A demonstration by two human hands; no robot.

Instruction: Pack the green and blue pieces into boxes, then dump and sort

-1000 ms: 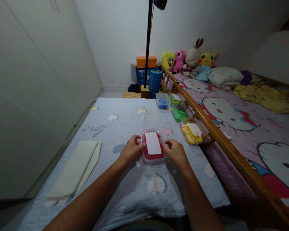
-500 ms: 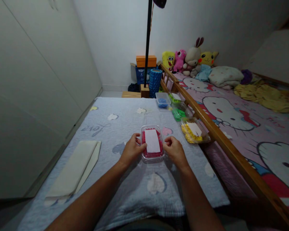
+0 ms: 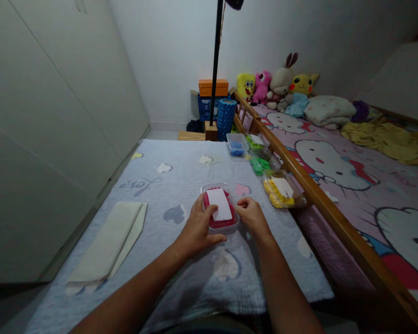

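- Grip, right hand (image 3: 252,215): fingers curled, pinching the right edge of the red-filled container (image 3: 226,224).
- Grip, left hand (image 3: 197,232): along the container's left side, one digit over the white label (image 3: 219,199); cannot tell whether it clasps.
- Red-filled container: just below frame centre, over the cloth-covered bench (image 3: 181,183).
- Yellow-filled container (image 3: 277,197): right of centre, near the wooden rail (image 3: 320,215).
- Folded pale sheet (image 3: 106,243): lower left of frame.
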